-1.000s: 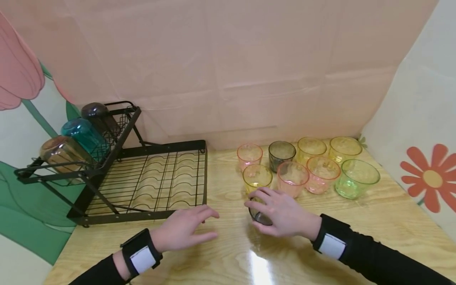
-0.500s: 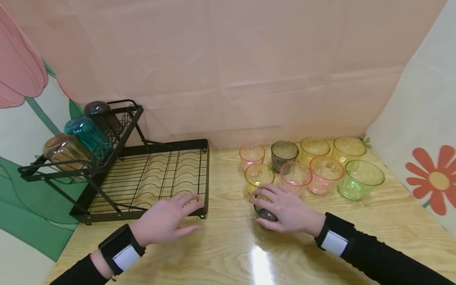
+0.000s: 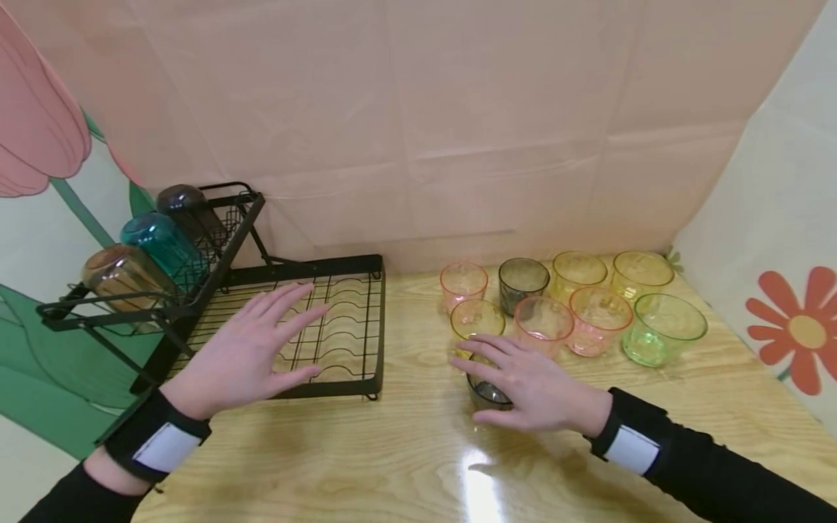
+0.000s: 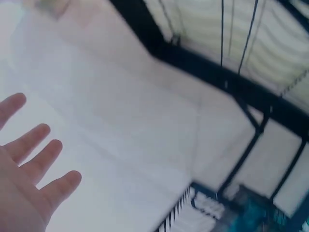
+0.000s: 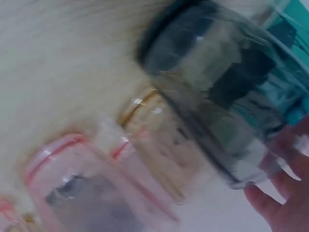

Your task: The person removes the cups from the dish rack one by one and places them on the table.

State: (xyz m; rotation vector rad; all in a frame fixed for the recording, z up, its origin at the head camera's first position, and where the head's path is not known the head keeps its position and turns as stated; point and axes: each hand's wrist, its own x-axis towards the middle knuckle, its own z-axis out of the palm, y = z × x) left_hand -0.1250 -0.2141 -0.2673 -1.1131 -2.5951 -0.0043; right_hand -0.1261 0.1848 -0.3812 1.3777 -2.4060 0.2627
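In the head view, my right hand (image 3: 532, 385) is spread over a smoky grey glass (image 3: 489, 394) standing upright on the table, with fingers on the far side and thumb on the near side. Its fingertips (image 5: 260, 198) are near the glass's rim in the right wrist view; firm contact cannot be told. My left hand (image 3: 245, 349) hovers over the front of the black dish rack (image 3: 374, 385), fingers straight and apart, holding nothing. Behind the grey glass stands a yellow glass (image 3: 477, 319), with a pink glass (image 3: 543, 319) beside it.
Farther back are another pink glass (image 3: 463, 283), a dark glass (image 3: 523, 282), yellow glasses (image 3: 578, 272), a red-rimmed glass (image 3: 598, 323) and a green glass (image 3: 662, 330). On the rack's upper tier lie brown (image 3: 127, 272), teal (image 3: 160, 243) and dark purple (image 3: 186, 207) glasses.
My left hand has moved left and farther over the rack, its fingers spreading. The right hand's fingers have loosened around the grey glass, which remains on the table.
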